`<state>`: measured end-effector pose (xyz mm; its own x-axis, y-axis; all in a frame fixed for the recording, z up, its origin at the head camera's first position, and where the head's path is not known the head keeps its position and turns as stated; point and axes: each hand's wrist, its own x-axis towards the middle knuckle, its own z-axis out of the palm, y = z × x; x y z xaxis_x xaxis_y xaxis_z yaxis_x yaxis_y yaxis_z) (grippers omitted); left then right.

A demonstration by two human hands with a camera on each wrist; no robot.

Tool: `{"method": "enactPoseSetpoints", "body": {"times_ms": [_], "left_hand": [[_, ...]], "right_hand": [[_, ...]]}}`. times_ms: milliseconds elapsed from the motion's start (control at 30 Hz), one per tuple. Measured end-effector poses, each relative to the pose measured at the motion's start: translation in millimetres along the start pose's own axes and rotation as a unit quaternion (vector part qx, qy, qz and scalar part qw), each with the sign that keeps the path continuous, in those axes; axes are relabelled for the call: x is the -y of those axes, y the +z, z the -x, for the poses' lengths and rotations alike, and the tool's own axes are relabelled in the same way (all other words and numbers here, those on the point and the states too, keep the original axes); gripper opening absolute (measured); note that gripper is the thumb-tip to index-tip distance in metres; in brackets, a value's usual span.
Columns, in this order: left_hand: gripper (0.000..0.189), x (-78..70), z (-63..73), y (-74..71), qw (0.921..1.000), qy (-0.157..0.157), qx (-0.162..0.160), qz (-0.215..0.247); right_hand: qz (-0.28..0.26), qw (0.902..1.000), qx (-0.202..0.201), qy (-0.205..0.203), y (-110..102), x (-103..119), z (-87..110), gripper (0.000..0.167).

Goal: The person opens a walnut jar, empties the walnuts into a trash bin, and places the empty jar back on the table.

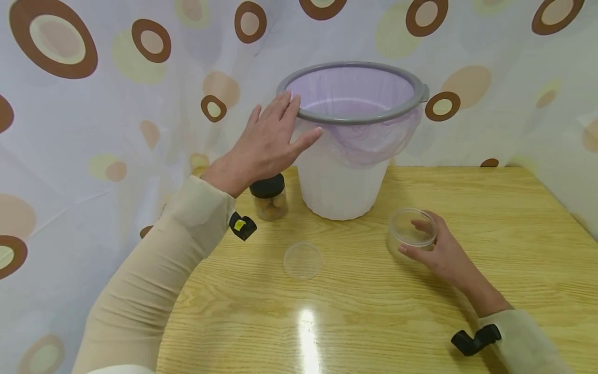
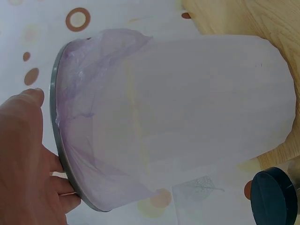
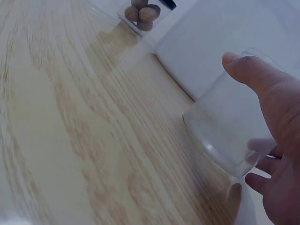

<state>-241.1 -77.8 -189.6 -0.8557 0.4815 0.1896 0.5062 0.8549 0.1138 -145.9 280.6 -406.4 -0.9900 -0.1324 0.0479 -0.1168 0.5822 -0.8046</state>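
My left hand (image 1: 271,137) touches the grey rim of a white trash bin (image 1: 343,182) with its fingers extended and thumb spread. A thin purple bag (image 1: 369,145) lines the bin and folds over the rim. In the left wrist view, some fingertips of my left hand (image 2: 28,154) pass behind the rim. My right hand (image 1: 446,254) holds a clear round plastic container (image 1: 406,236), thumb on the near side and fingers on the far side. Its top looks uncovered. In the right wrist view, the container (image 3: 225,126) stands upright on the table beside the bin.
A clear jar (image 1: 271,205) with a black lid stands left of the bin, holding several brown round things (image 3: 143,14) like nuts. On the wooden table (image 1: 374,311) lies a clear round lid (image 1: 302,261). A patterned curtain (image 1: 117,114) hangs behind.
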Motion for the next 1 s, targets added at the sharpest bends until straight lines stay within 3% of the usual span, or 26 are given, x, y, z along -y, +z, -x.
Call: {"method": "enactPoseSetpoints", "body": {"times_ms": [333, 633, 1000], "left_hand": [[0.074, 5.9, -1.2, 0.0, 0.9994, 0.017, -0.022, 0.019], [0.069, 20.3, 5.7, 3.5, 0.9962, 0.026, -0.054, 0.063], [0.07, 38.6, 26.2, 8.3, 0.9903, -0.01, -0.044, 0.131]], "right_hand": [[-0.002, 0.9998, 0.016, 0.011, -9, -2, 3.8, 0.107], [0.043, 0.9966, -0.036, -0.06, -17, 17, 0.5, 0.096], [0.074, 0.994, -0.031, -0.074, -17, 49, -7.0, 0.093]]}}
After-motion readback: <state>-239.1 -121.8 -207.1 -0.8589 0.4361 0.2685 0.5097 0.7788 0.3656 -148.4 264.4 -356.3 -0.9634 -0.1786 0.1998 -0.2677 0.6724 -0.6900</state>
